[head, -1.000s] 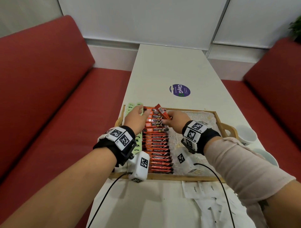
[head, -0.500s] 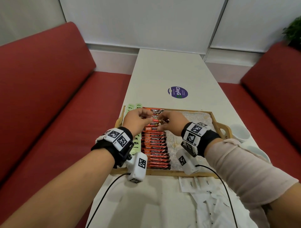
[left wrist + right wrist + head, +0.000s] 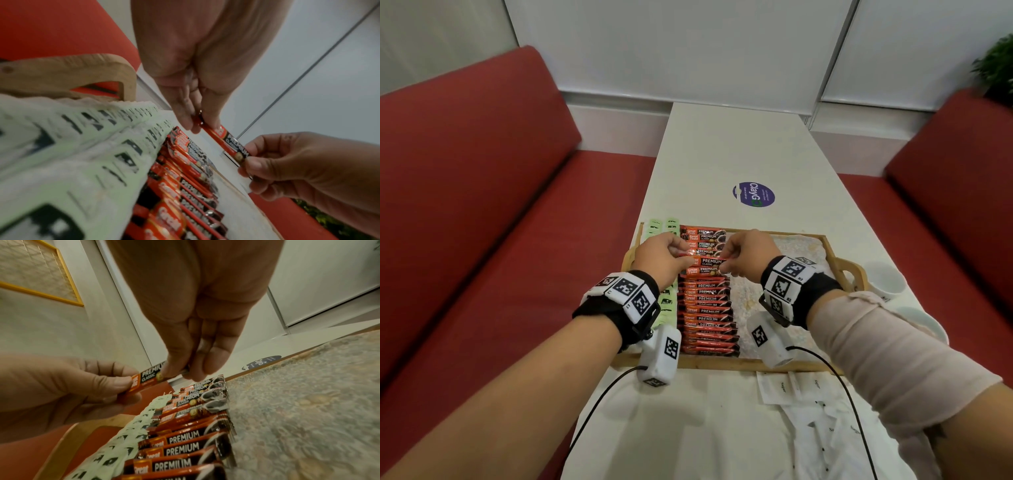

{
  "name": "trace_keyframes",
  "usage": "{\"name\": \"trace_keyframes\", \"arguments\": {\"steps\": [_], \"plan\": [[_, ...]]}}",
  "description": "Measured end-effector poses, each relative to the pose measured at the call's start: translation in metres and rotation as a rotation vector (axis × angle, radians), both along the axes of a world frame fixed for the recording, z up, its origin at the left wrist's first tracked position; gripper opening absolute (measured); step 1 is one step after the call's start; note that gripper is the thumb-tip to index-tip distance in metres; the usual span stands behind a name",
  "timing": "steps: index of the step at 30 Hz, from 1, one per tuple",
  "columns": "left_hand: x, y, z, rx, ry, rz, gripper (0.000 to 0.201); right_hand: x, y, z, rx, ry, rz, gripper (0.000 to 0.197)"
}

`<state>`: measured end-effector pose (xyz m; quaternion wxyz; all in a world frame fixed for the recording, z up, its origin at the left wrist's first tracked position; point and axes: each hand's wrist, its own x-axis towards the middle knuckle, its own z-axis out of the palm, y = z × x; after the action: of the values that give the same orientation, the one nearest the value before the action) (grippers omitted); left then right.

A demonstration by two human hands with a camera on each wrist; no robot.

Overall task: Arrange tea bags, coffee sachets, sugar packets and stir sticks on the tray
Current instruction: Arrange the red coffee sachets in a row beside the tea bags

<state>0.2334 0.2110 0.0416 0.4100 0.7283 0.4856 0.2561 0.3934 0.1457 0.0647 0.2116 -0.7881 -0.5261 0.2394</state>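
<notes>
Long white table (image 3: 739,150) ran away from the person between two red sofas (image 3: 465,192), white wall panels at the far end. Round purple sticker (image 3: 753,194) sat on the tabletop beyond the tray. Plant leaves (image 3: 996,68) showed at the far right corner.

Wooden tray (image 3: 722,364) with side handles sat near the person, lined with a pale patterned cloth (image 3: 798,250). Green tea bags (image 3: 666,301) ran along its left side; just right of them a column of red coffee sachets (image 3: 707,311) overlapped from near to far. Right part of the cloth was bare.

Left hand (image 3: 662,258) and right hand (image 3: 746,251) each pinched one end of a single coffee sachet (image 3: 702,253), thumb against fingertips, holding it level just above the far part of the column. In the left wrist view the sachet (image 3: 228,141) hung clear of the row below.

White sugar packets (image 3: 784,387) lay loose on the table just near of the tray, at right. Two white cups (image 3: 887,282) stood right of the tray.
</notes>
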Motion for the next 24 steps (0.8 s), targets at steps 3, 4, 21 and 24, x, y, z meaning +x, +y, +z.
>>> {"name": "trace_keyframes", "arguments": {"steps": [3,4,21,24], "plan": [[-0.002,0.004,-0.004,0.024,0.151,-0.032,0.014,0.001,0.002,-0.007,-0.046,-0.008,-0.013,0.026],[-0.002,0.004,-0.004,0.033,0.194,-0.043,0.012,0.001,0.003,-0.009,-0.062,-0.009,-0.02,0.022],[0.004,0.012,-0.021,0.051,0.404,-0.126,0.005,-0.008,0.007,-0.028,-0.162,-0.1,-0.069,0.012],[0.004,0.013,-0.023,0.046,0.408,-0.123,0.007,-0.008,0.008,-0.027,-0.163,-0.117,-0.072,0.013]]}}
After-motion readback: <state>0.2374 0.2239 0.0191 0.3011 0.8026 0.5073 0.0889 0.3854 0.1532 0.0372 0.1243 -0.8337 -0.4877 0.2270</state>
